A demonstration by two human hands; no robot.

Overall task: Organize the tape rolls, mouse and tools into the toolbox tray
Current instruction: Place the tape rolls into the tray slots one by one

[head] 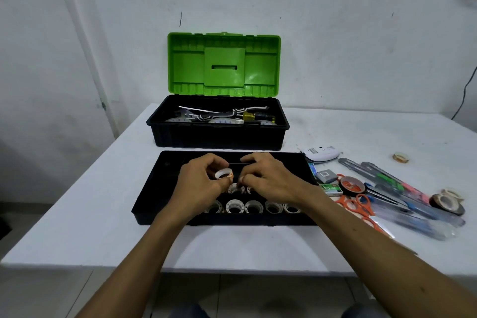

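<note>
Bench [77, 201] carries the black tray [165, 162] just before me, tape rolls [254, 207] lined along its near wall. My left hand [204, 184] pinches a small white roll [224, 175], hole tilted upward, just above the tray's second row. My right hand [268, 178] curls its fingers just right of it; whether they grip anything I cannot tell.

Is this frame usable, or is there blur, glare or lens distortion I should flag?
Head view: even, soft light, faint shadows beside the tray; wide-angle lens bows the table edge; the left hand and its tape roll are sharp enough; the tools at the right edge look smeared; mild sheen on the green lid, no blown glare.
</note>
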